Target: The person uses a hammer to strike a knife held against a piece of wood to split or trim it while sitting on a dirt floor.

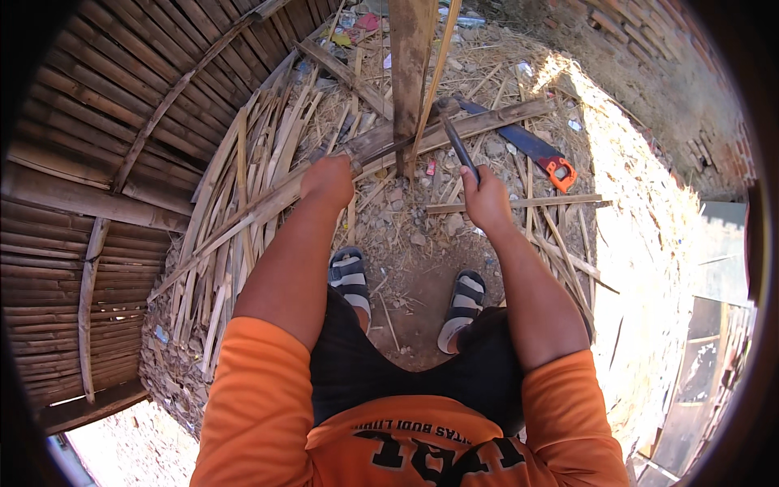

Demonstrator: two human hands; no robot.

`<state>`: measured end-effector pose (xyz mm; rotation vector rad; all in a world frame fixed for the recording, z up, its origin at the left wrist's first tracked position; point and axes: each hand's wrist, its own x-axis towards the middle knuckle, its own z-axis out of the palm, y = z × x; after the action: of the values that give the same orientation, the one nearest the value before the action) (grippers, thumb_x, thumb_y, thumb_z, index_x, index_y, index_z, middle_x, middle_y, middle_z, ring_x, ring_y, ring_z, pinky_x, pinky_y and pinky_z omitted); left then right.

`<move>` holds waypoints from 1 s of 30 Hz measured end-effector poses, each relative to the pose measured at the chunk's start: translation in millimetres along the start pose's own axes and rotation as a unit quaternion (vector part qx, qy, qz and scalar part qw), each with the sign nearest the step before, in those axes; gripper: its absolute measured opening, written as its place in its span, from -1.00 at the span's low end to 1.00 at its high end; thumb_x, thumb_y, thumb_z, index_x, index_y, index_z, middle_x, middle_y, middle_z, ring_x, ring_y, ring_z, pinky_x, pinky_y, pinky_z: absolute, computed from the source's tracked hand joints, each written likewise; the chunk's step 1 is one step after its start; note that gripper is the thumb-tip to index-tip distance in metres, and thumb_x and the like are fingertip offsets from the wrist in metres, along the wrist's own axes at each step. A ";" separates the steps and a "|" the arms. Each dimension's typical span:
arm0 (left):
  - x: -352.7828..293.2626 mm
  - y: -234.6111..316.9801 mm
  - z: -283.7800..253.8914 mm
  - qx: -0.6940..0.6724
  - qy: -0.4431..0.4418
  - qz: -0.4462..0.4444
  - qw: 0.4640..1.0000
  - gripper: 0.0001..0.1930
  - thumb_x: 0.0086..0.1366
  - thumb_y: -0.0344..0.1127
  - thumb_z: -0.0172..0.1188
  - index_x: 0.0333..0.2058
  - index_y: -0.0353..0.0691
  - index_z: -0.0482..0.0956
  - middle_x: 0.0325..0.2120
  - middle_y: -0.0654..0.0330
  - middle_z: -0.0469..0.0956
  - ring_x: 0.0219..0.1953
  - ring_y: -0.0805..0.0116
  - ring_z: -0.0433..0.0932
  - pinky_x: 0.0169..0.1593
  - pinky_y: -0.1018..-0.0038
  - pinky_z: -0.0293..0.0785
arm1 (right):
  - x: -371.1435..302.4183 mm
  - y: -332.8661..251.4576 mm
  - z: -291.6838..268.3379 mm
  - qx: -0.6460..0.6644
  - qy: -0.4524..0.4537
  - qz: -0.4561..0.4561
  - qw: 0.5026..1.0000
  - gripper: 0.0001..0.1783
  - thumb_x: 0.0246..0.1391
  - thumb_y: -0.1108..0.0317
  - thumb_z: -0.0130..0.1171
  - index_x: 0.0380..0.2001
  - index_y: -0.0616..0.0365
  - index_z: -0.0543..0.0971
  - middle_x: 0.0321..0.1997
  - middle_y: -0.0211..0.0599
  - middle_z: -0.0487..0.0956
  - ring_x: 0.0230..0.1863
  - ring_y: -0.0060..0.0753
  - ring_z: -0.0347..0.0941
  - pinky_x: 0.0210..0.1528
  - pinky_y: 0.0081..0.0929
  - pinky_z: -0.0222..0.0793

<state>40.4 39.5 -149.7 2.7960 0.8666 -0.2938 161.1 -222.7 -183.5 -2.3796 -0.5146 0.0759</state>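
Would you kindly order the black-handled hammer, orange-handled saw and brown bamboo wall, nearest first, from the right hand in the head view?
1. Hammer, gripped in the right hand.
2. Saw, ahead and right.
3. Bamboo wall, far left.

A slatted wall (134, 93) fills the frame's left, a brick wall (645, 45) the upper right; the ground (637, 284) glares sunlit at right.

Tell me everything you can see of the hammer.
The hammer has a slim, straight, dark handle and a small, dull brownish head that looks like worn metal. The right hand grips the handle near its lower end, thumb along it. It slants in the picture, head up and to the left, just right of the upright wooden post. Whether its head touches the wood behind cannot be told.
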 end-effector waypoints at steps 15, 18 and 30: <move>4.3 -6.5 7.2 -0.003 -0.012 0.001 1.000 -0.56 0.23 -0.05 0.38 0.00 -0.16 0.61 -0.08 -0.02 0.66 0.00 -0.01 0.63 0.05 0.14 0.58 | 10.2 -6.2 -20.5 0.028 0.044 0.049 0.997 -0.47 0.35 -0.09 0.03 -0.33 0.26 0.48 -0.34 0.23 0.62 -0.23 0.36 0.57 -0.15 0.13 0.41; 4.6 -11.1 7.7 -0.010 -0.026 -0.013 1.000 -0.54 0.23 -0.02 0.38 -0.01 -0.17 0.61 -0.09 -0.04 0.66 0.00 -0.01 0.63 0.04 0.14 0.58 | 16.5 -24.8 -38.0 0.088 0.092 0.037 0.991 -0.48 0.36 -0.08 0.03 -0.33 0.26 0.48 -0.35 0.22 0.62 -0.24 0.36 0.57 -0.16 0.13 0.41; 4.0 -2.5 9.6 -0.015 -0.027 -0.005 1.000 -0.53 0.25 0.01 0.36 -0.01 -0.19 0.61 -0.09 -0.03 0.66 0.00 -0.04 0.62 0.04 0.12 0.57 | 16.1 -14.4 -23.7 0.063 0.075 0.011 0.995 -0.49 0.40 -0.06 -0.03 -0.34 0.23 0.46 -0.52 0.11 0.56 -0.43 0.27 0.53 -0.35 0.02 0.37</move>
<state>40.9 41.3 -160.2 2.7436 0.8670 -0.3546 175.4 -221.4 -154.8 -2.2474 -0.4008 -0.0603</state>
